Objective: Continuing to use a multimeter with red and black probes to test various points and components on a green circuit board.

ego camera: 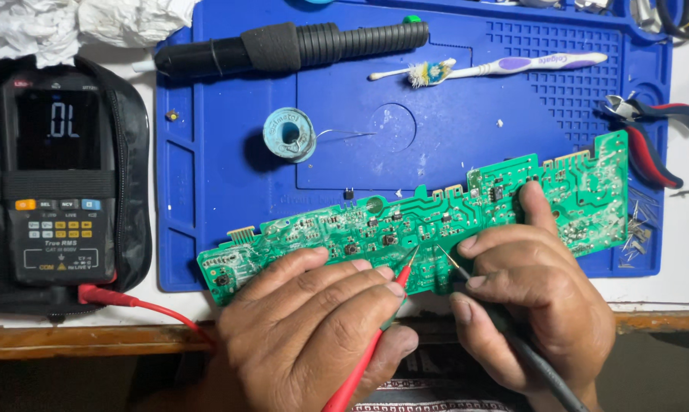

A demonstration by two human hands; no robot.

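A long green circuit board (321, 229) lies slanted across the front of a blue work mat (230, 160). My left hand (314, 328) grips a red test probe (367, 358), its metal tip touching the board near the middle. My right hand (535, 297) holds a black test probe (543, 370), tip down on the board just right of the red one; its index finger rests on the board. A black multimeter (58, 183) in an open pouch stands at the left, its screen lit, with a red lead (146, 307) running from it.
On the mat lie a black desoldering pump (291, 47), a solder spool (289, 134) and a toothbrush (505, 66). Red-handled cutters (650, 133) and small loose parts (638, 229) sit at the right edge. Crumpled white cloth (70, 23) lies at top left. The wooden table edge (77, 339) runs along the front.
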